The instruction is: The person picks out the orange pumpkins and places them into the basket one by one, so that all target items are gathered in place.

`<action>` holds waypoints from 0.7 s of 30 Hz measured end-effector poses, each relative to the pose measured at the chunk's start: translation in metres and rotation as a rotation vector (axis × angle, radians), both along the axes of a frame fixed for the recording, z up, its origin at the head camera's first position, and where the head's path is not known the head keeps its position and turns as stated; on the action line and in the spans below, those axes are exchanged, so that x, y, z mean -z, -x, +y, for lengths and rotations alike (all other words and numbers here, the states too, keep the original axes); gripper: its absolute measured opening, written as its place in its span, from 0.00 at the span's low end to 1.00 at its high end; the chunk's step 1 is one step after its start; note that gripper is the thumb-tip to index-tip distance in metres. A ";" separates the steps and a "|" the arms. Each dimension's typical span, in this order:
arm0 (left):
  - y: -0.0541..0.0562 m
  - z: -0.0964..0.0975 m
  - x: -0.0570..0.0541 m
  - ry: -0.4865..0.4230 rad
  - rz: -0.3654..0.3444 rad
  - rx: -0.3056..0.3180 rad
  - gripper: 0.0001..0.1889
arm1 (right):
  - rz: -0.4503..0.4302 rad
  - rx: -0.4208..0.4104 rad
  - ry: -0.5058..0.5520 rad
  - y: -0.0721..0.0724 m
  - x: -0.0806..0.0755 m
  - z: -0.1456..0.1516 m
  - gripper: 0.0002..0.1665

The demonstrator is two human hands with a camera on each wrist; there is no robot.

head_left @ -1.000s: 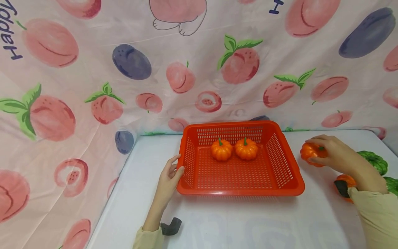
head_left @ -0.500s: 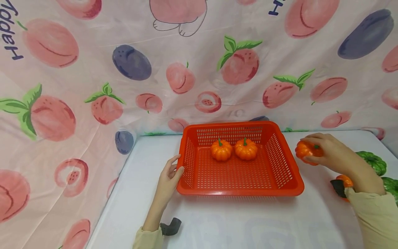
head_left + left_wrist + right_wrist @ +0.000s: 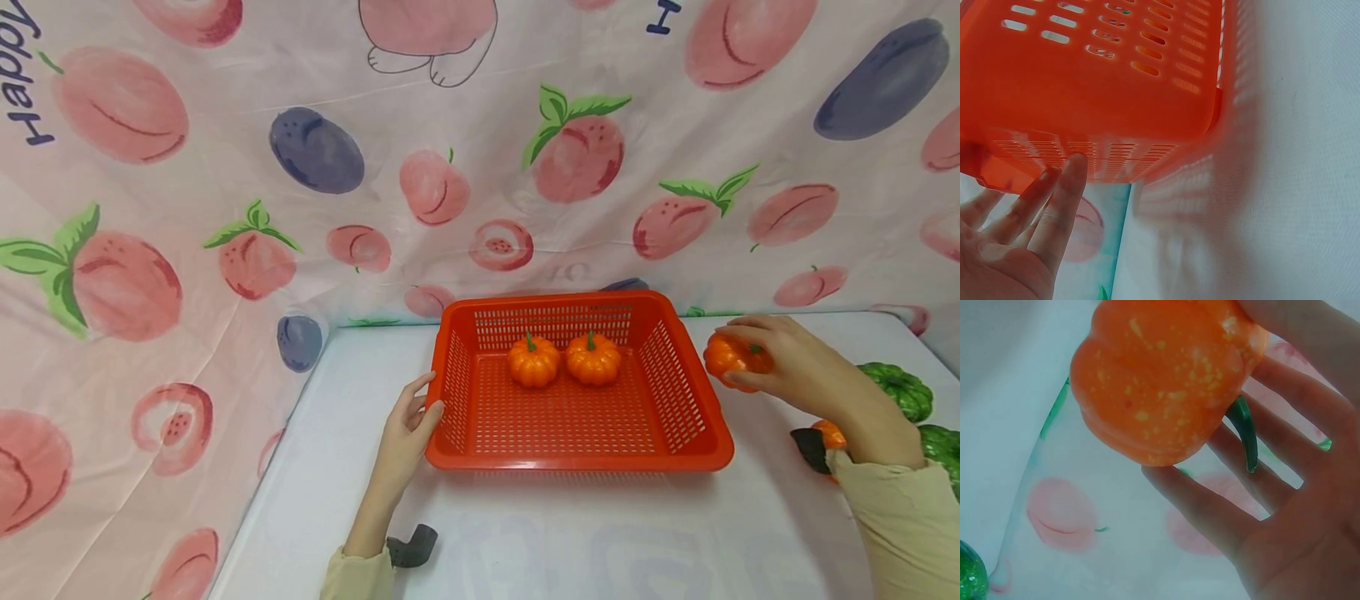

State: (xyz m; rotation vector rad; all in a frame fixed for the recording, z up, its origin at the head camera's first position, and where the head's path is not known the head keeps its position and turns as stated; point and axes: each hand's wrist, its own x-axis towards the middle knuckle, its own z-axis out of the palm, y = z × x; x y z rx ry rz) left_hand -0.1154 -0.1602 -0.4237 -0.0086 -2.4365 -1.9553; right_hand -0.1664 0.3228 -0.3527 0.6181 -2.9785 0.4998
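Orange pumpkin is gripped between the thumb and fingers of your right hand, outside the red basket, near its right rim. Your left hand touches the basket's left side, fingers extended, gripping nothing. Two similar pumpkins stand upright inside, side by side.

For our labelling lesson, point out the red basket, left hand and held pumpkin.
Red basket (image 3: 577, 464), head view: front rim.
Left hand (image 3: 405, 433), head view: its middle.
Held pumpkin (image 3: 1157, 384), right wrist view: speckled skin.
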 end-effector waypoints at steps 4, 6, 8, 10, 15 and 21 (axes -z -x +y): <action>0.000 0.000 0.000 -0.006 0.005 0.004 0.26 | 0.027 -0.006 0.008 -0.001 -0.003 -0.003 0.35; 0.000 0.000 0.000 -0.010 0.008 0.008 0.26 | 0.025 -0.006 0.011 -0.002 -0.004 -0.004 0.35; 0.000 0.000 0.000 -0.010 0.009 0.011 0.26 | 0.026 -0.008 0.013 -0.002 -0.005 -0.005 0.35; 0.000 0.000 0.000 -0.009 0.011 0.011 0.26 | 0.037 -0.013 0.017 -0.003 -0.005 -0.006 0.35; 0.001 0.000 0.000 0.002 0.013 0.005 0.26 | 0.087 -0.032 0.021 -0.004 -0.009 -0.008 0.33; 0.000 0.000 0.000 0.005 0.008 -0.002 0.26 | 0.040 -0.008 0.000 -0.004 -0.016 -0.012 0.33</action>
